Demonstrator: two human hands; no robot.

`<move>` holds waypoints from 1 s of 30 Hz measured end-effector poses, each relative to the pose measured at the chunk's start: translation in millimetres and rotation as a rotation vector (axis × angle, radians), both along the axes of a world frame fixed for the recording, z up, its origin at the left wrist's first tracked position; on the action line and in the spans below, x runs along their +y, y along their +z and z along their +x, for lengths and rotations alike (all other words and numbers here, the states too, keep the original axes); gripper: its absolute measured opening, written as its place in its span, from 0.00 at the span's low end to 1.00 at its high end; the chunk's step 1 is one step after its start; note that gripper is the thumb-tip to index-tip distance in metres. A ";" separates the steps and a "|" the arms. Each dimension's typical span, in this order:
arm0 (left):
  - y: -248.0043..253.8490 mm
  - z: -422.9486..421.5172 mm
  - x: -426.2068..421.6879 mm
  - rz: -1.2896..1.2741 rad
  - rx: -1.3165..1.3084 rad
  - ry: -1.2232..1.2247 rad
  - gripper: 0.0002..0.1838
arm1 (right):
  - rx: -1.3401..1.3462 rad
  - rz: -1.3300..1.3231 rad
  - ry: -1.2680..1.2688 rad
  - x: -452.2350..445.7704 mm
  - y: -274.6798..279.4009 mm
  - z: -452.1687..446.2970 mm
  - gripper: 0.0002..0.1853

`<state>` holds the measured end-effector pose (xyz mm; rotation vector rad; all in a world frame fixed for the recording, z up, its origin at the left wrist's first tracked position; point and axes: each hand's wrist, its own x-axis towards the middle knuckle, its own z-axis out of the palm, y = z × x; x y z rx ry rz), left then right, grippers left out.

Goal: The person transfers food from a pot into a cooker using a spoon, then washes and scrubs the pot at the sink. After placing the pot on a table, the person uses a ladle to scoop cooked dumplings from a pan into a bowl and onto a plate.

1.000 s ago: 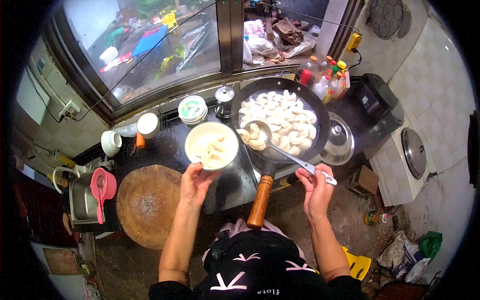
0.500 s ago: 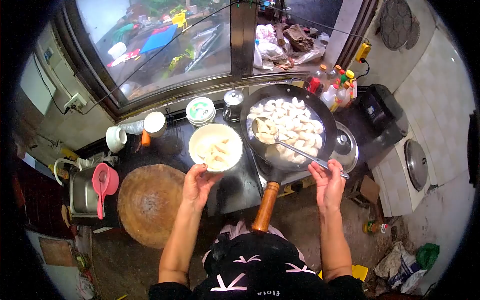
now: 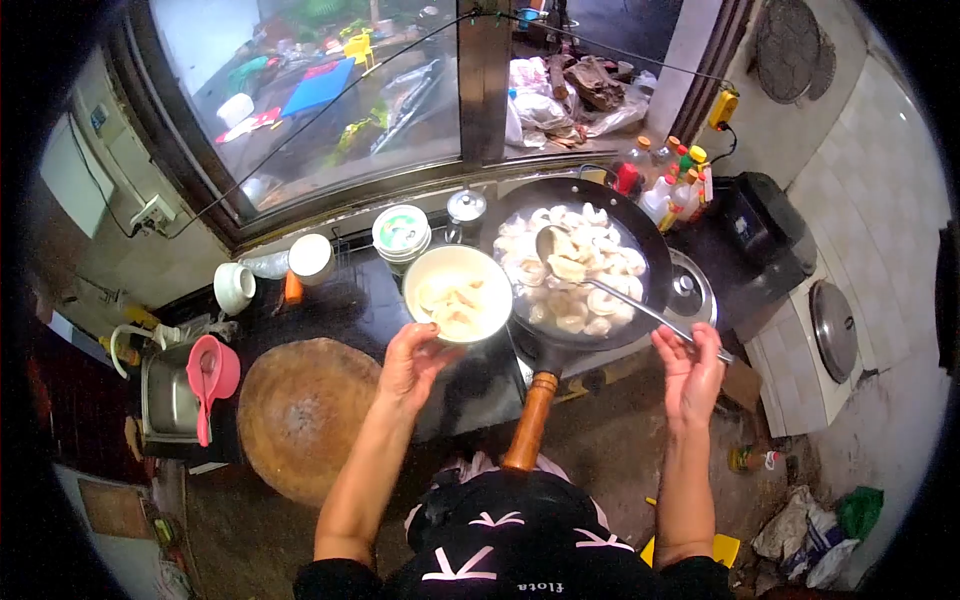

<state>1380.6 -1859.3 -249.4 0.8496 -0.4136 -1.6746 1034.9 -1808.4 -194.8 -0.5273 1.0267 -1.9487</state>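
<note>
My left hand (image 3: 412, 362) grips the near edge of a pale bowl (image 3: 440, 262), which has several cooked dumplings (image 3: 458, 308) in it. The bowl is held beside the left rim of a dark wok (image 3: 652, 235). In my right hand (image 3: 690, 372) is the long metal handle of a ladle (image 3: 645, 308). Its head sits over the wok with a few dumplings (image 3: 567, 262) in it. More dumplings (image 3: 610, 265) crowd the whitish liquid in the wok. A wooden wok handle (image 3: 532, 425) points toward my body.
A round wooden chopping board (image 3: 305, 420) lies at the left, near a sink (image 3: 172, 395) with a pink dipper (image 3: 215, 370). Behind the bowl stand stacked bowls (image 3: 402, 232) and a lidded jar (image 3: 466, 206). Bottles (image 3: 672, 190) and a pan lid (image 3: 692, 290) are right of the wok.
The bowl in my left hand has moved right, up against the wok's side. My right hand and the ladle have shifted right, its head now nearer the wok's middle with dumplings still in it.
</note>
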 end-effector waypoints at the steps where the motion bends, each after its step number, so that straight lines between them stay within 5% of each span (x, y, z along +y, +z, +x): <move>1: 4.3 -3.6 -0.2 -0.010 -0.011 -0.011 0.19 | 0.052 -0.032 -0.012 2.1 7.1 1.1 0.08; 12: 4.0 -41.6 -11.1 0.022 0.106 -0.175 0.23 | 0.329 -0.172 0.129 26.3 35.0 27.0 0.05; 15: 8.8 -49.5 -8.4 0.029 0.129 -0.178 0.25 | 0.665 -0.233 0.155 33.9 27.6 38.5 0.02; 18: 2.0 -49.7 -7.0 0.021 0.143 -0.200 0.27 | 1.271 -0.487 0.192 38.9 33.0 29.3 0.04; 24: 7.4 -44.4 6.2 0.026 0.124 -0.166 0.33 | 1.198 -0.737 0.183 42.8 30.7 29.4 0.04; 30: 4.4 -26.1 13.8 -0.039 0.171 -0.123 0.35 | 1.256 -0.395 -0.074 52.8 24.5 1.3 0.03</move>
